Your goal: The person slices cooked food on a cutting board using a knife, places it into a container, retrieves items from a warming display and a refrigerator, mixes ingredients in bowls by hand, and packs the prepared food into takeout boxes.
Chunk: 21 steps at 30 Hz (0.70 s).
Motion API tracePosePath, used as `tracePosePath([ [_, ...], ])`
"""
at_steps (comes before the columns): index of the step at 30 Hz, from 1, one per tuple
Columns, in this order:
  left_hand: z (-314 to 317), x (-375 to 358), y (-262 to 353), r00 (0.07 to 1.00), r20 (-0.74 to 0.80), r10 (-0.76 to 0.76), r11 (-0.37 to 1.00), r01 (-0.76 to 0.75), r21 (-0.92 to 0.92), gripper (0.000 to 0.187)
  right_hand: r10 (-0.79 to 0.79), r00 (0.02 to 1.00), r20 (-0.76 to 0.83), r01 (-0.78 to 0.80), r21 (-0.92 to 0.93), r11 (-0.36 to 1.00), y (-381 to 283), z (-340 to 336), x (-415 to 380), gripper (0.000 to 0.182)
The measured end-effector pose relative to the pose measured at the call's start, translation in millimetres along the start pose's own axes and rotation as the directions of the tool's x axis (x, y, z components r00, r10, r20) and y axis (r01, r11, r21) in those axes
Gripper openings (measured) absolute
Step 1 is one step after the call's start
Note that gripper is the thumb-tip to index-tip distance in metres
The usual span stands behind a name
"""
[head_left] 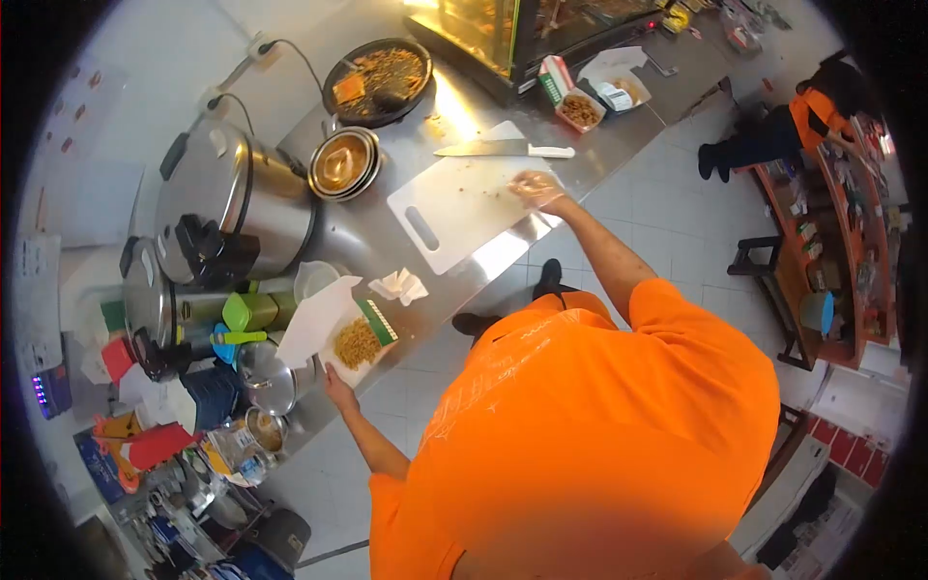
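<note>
My left hand grips the near edge of an open takeaway box at the counter's front edge. Brown rice-like or noodle-like food lies in the box, and its white lid is folded back. My right hand, in a clear plastic glove, is over the right end of a white cutting board. Its fingers are drawn together; what they hold, if anything, is too small to make out. Small food crumbs dot the board. Along its far side lies a knife with a white handle.
A black pan of food and stacked metal bowls stand beyond the board. Large cookers line the left. Two filled boxes sit near a lit glass cabinet. A person in orange stands at the right.
</note>
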State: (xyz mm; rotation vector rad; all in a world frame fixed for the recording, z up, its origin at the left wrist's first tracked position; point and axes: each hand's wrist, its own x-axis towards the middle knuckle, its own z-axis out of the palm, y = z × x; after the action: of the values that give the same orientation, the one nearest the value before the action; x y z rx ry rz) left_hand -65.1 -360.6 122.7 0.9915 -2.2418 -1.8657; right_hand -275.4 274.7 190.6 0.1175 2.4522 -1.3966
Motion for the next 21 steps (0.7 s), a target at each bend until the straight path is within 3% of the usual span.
tracePosePath([
  [1,15,-14,4,1.000,0.001,0.009,0.980,-0.009,-0.197,0.061,-0.034,0.983,-0.179,-0.008,-0.231,0.973,46,-15,7,0.041],
  [4,105,-79,62,0.995,0.016,-0.100,0.864,0.095,-0.495,0.068,-0.071,0.944,-0.323,-0.149,-0.609,0.779,128,-68,10,0.033],
  [7,195,-96,61,0.988,0.143,-0.066,0.775,0.141,-0.616,0.066,0.036,0.844,-0.535,-0.269,-0.365,0.891,144,-134,5,0.039],
  [10,306,-135,90,0.972,0.224,-0.071,0.710,0.207,-0.673,0.062,0.134,0.702,-0.699,-0.215,-0.029,0.976,188,-197,29,0.043],
  [13,394,-153,96,0.983,0.162,-0.092,0.745,0.176,-0.644,0.059,0.134,0.770,-0.623,-0.206,-0.046,0.977,168,-258,29,0.040],
  [16,453,-174,113,0.975,0.157,-0.156,0.764,0.220,-0.607,0.057,0.016,0.604,-0.796,-0.319,-0.223,0.921,172,-297,34,0.026],
  [17,466,-185,116,0.967,0.173,-0.187,0.759,0.254,-0.599,0.057,0.152,0.553,-0.819,-0.257,0.005,0.966,179,-311,37,0.028],
  [20,478,-193,114,0.976,0.181,-0.125,0.793,0.208,-0.572,0.058,0.308,0.360,-0.881,-0.393,0.156,0.906,191,-356,37,0.034],
  [21,482,-194,115,0.984,0.133,-0.122,0.800,0.177,-0.573,0.057,0.318,0.405,-0.857,-0.441,0.122,0.889,194,-371,39,0.041],
])
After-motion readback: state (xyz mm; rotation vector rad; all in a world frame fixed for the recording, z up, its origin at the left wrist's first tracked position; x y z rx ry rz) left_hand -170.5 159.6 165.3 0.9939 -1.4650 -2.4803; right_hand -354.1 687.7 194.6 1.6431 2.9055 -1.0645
